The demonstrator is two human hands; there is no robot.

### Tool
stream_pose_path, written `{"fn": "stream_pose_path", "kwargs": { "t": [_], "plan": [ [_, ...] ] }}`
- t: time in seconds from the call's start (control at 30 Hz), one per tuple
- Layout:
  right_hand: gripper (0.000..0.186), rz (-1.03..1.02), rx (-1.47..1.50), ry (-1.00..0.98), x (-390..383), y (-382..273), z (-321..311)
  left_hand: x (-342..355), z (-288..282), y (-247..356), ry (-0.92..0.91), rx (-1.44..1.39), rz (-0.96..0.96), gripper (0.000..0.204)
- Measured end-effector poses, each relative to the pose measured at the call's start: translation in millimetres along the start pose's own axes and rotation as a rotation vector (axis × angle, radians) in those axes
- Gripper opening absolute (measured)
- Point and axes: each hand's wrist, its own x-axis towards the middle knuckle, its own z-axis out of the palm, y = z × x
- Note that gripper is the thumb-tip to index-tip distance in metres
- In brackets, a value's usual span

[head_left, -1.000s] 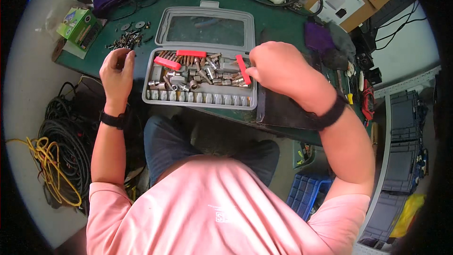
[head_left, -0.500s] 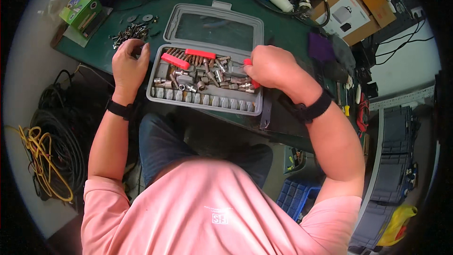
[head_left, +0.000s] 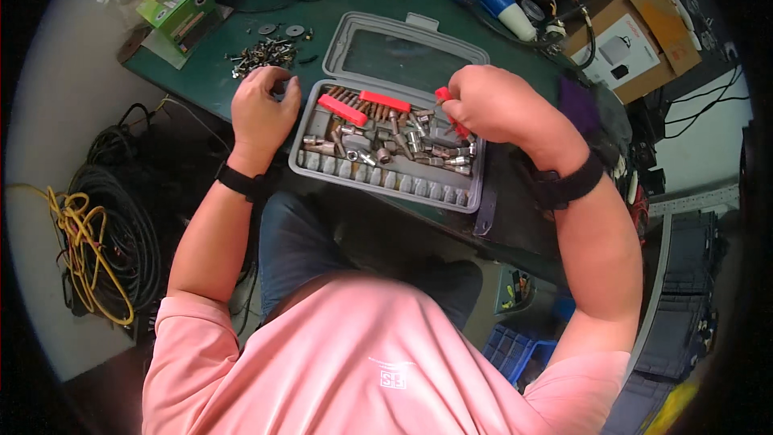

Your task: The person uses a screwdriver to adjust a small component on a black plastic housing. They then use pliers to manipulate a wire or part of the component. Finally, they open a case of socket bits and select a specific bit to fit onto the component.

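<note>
A grey plastic socket case lies on the green bench with its clear-windowed lid folded back. Loose metal sockets and driver bits fill it in a jumble. Two red plastic bit holders rest among them, near a row of brown bits. Over the case's right side, my right hand is closed on another red plastic holder, which sticks out on both sides of the fingers. My left hand hovers by the case's left edge, fingers loosely curled, thumb apart; its fingertips are partly hidden.
A pile of small screws lies beyond my left hand, next to a green box. Blue industrial plugs and an open cardboard carton stand at the back right. Coiled black and yellow cables are at the left.
The whole view has shifted, so the bench sits farther right in the picture. Against the case, the red holder in my right hand has risen slightly toward the lid. My left hand keeps its pose.
</note>
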Motion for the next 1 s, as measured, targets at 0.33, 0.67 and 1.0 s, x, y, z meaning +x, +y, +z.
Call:
{"fn": "stream_pose_path", "kwargs": {
  "t": [0.33,0.67,1.0],
  "plan": [
    [0.017,-0.154,-0.062,0.119,16.0,-7.0,-6.4,1.7,-2.4,4.6,-0.002,0.001,0.001,0.009],
    [0.021,-0.054,-0.126,-0.066,16.1,0.4,-3.8,1.6,0.3,3.3,0.003,0.013,-0.016,0.009],
    [0.018,-0.088,-0.1,0.006,18.3,2.6,3.8,2.0,-0.5,3.8,-0.006,0.015,-0.013,0.009]
  ]
}}
